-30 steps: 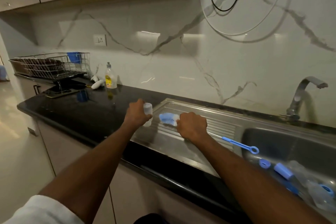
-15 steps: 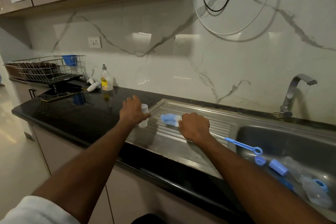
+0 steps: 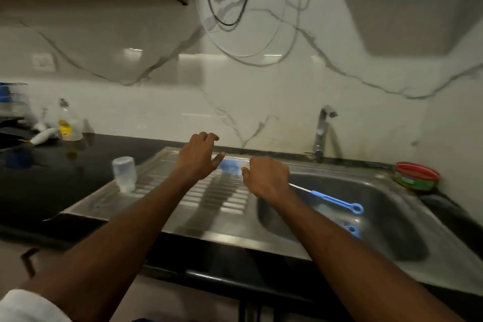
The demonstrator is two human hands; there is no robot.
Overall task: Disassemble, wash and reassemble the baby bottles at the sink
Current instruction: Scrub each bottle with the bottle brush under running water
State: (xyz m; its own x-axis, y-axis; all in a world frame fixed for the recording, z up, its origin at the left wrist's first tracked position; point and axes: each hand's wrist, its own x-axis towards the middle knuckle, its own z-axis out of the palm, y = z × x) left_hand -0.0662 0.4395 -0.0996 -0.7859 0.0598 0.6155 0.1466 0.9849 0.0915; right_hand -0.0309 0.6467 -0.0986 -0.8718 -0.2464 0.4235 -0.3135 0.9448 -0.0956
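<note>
Blue brush (image 3: 230, 166) lies on the steel drainboard (image 3: 167, 198) between your left hand (image 3: 197, 158), fingers spread and empty, and right hand (image 3: 266, 178), loosely curled beside it, so pinch its handle firmly, cap (image 3: 124, 174) parked aside.

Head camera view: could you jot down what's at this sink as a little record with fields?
place: steel sink with ribbed drainboard, black counter
left hand: empty, fingers spread, above the drainboard
right hand: loosely curled over the brush wire; whether it grips is unclear
bottle brush: blue bristles between the hands, blue ring handle over the basin
clear cup-like bottle part: stands alone at the drainboard's left edge
tap: no running water seen
red-lidded tub: right of the basin
</note>
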